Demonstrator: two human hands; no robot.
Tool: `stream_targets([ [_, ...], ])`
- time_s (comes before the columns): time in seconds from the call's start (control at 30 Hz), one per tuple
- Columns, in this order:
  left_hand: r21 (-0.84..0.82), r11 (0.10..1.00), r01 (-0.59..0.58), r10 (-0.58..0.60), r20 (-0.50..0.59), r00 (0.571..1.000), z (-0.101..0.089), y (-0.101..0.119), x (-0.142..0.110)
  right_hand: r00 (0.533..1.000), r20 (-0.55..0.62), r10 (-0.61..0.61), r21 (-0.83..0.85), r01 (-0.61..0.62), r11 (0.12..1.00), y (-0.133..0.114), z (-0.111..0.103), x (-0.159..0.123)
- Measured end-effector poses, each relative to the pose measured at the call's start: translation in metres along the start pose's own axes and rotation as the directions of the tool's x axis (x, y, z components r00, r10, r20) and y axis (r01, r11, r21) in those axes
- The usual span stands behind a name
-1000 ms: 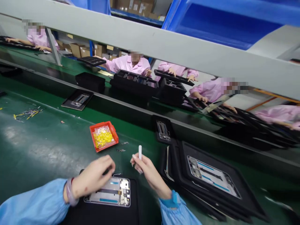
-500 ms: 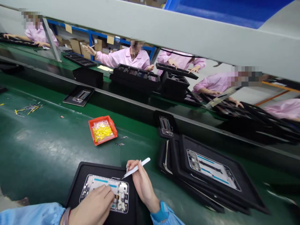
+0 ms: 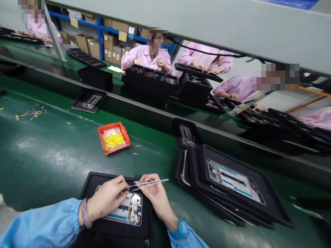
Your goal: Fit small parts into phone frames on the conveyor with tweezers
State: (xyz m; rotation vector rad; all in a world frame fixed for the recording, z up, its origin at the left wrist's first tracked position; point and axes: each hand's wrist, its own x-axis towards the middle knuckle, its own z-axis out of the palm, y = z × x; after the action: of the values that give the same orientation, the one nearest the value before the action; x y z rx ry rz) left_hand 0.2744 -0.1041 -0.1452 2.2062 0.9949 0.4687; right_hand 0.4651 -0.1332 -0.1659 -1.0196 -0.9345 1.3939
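Left hand (image 3: 108,198): raised from over the frame's face to its upper edge since half a second ago; fingers curled, thumb and forefinger drawn close; whether they pinch a small part cannot be told.
Right hand (image 3: 156,196): fingers closed on the tweezers, which have swung from pointing down at the tray to nearly level.
Tweezers (image 3: 160,181): slim, pale, two-armed; tips now at the left fingertips.
Meaning of change: the fine handling appears to have passed to the meeting of tips and fingertips.
Phone frame (image 3: 136,210): in the tray beneath the left hand, partly covered; rounded corners, bright metal rim, grey plate, blue strips.
Black tray (image 3: 124,237): matte, soft-looking, raised lip.
Red bin (image 3: 126,133): glossy plastic, shallow, beyond the hands; holds yellow pieces (image 3: 113,140) and clear film.
Tabletop (image 3: 64,148): green, smooth, with a dull sheen.
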Motion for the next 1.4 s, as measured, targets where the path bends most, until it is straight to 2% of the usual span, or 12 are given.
stream_targets([
  [0.17, 0.024, 1.000, -0.020, 0.019, 0.020, 1.000, -0.002, 0.000, 0.003, 0.995, -0.100, -0.026, -0.123, 0.013, 0.992, 0.003, -0.001, -0.007],
  [0.3, 0.039, 0.999, -0.008, 0.007, 0.026, 1.000, -0.002, 0.000, 0.004, 0.990, -0.119, -0.072, -0.204, 0.046, 0.978, 0.000, -0.001, -0.010],
  [0.83, 0.068, 0.998, -0.005, 0.003, 0.027, 1.000, 0.001, -0.002, 0.003, 0.981, -0.082, -0.176, -0.364, 0.135, 0.921, -0.003, 0.006, -0.012],
  [1.0, 0.087, 0.996, 0.003, -0.006, 0.030, 1.000, 0.001, -0.004, 0.002, 0.956, -0.019, -0.292, -0.458, 0.251, 0.852, -0.001, 0.005, -0.013],
  [1.1, 0.089, 0.996, -0.032, 0.030, 0.021, 0.999, 0.003, -0.007, 0.001, 0.941, 0.031, -0.337, -0.493, 0.308, 0.814, 0.001, 0.004, -0.015],
  [1.2, 0.105, 0.990, -0.091, 0.091, 0.006, 0.996, 0.006, -0.012, -0.001, 0.938, 0.040, -0.343, -0.511, 0.314, 0.800, 0.004, 0.004, -0.016],
  [1.4, 0.267, 0.931, -0.249, 0.239, 0.068, 0.969, 0.008, -0.016, -0.007, 0.914, 0.068, -0.400, -0.501, 0.378, 0.778, 0.006, 0.007, -0.019],
])
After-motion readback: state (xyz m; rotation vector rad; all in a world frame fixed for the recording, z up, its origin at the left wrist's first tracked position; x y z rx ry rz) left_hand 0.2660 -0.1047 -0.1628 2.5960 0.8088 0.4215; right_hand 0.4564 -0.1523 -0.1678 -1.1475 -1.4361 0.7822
